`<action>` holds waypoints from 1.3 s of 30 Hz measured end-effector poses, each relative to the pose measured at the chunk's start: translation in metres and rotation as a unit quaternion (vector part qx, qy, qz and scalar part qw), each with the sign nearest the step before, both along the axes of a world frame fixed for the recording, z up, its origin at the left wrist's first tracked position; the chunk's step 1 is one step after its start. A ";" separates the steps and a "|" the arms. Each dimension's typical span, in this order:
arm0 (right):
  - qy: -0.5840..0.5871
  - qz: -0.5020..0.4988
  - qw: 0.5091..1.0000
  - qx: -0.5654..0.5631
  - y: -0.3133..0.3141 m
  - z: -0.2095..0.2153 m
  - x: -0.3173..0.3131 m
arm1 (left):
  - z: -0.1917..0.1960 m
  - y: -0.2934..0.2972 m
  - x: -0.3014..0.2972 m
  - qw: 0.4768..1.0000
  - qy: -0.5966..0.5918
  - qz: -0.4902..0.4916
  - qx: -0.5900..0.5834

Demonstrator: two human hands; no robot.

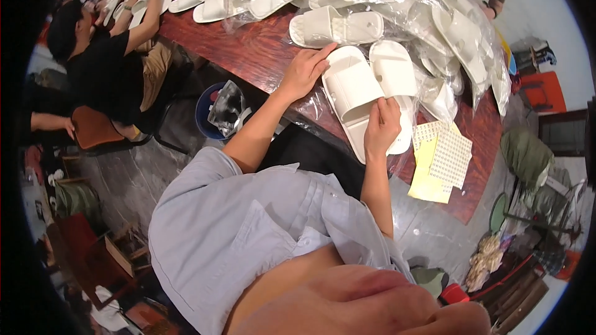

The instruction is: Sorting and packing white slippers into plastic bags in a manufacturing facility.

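Closest to the camera is the person's own body in a pale blue-grey cotton shirt (pixel 248 229), and both bare arms reach up from it to a dark red wooden table (pixel 248 46).

The right hand (pixel 382 125) pinches the near edge of a white foam slipper with a wide strap (pixel 354 96). Its fingers are curled on it, so it is holding on. The left hand (pixel 305 69) lies mostly open at the far side of the same slipper, with its fingertips touching it. It steadies the slipper but does not grip it. A second white foam slipper (pixel 394 77) lies right beside the first, touching it. Both sit on a sheet of clear plastic at the near edge of the table.

Just to the right of the pair lie yellow and white sheets of small stickers (pixel 441 161).

Behind the pair is a big pile of white slippers in clear plastic bags (pixel 434 6). It looks like many pairs are bagged already. The pair in hand is not in a bag yet. One more bare pair of white slippers (pixel 335 26) waits just past the left hand, so some work seems left.

At the far left, another person in a black shirt (pixel 99 68) handles slippers too. A blue round bin stuffed with clear plastic (pixel 220 108) stands under the table edge.
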State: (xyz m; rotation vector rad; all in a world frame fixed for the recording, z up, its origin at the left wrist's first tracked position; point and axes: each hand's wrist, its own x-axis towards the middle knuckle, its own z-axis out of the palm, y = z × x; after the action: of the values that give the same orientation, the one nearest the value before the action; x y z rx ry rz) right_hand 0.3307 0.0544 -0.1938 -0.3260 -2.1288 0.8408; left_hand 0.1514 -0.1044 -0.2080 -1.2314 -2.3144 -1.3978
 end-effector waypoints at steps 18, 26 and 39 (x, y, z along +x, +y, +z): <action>-0.103 0.127 0.986 0.017 -0.003 -0.011 0.005 | 0.064 -0.034 -0.016 0.981 -0.186 -0.011 0.046; -0.040 0.113 0.983 -0.137 0.012 -0.012 0.000 | 0.062 0.035 0.081 0.970 0.029 -0.023 -0.239; 0.097 -0.198 0.975 0.016 0.038 -0.019 0.034 | 0.047 0.080 0.075 0.959 0.017 0.101 -0.264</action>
State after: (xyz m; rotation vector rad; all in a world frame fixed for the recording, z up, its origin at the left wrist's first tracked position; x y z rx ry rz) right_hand 0.3650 0.0927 -0.2123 -0.6026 -1.8110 0.5780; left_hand 0.2263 -0.0247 -0.1610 -1.0710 -2.7941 -0.7053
